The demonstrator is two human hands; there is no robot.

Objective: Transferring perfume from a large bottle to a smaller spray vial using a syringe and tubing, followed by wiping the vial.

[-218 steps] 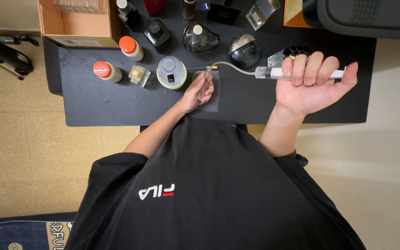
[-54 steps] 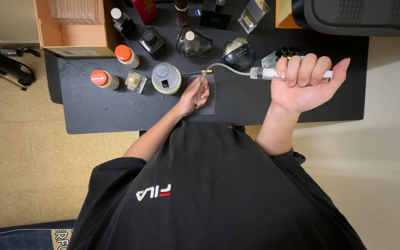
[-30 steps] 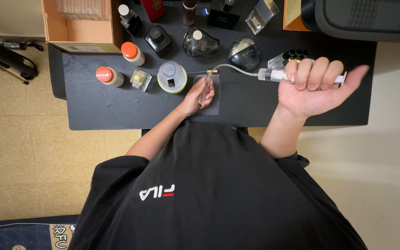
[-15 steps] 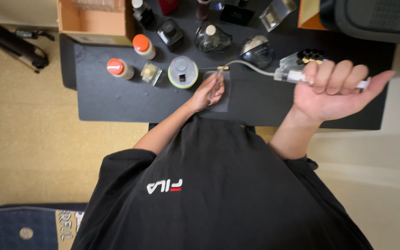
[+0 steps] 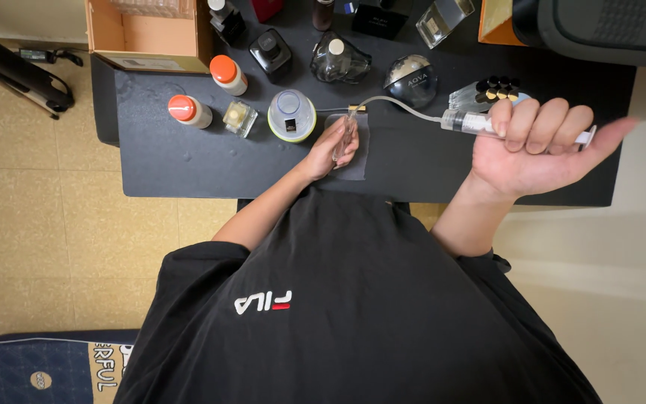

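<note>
Right hand [image 5: 540, 146] fingers grip a syringe [image 5: 472, 122]; left hand [image 5: 330, 148] fingers pinch a small vial [image 5: 348, 129].

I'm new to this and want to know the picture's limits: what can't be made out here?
Head view only:
- Small vial: mostly covered by the left hand; its fill level can't be told.
- Syringe: barrel largely hidden by the right hand; contents unclear.
- Cardboard box and rear bottles: cut by the top edge.
</note>
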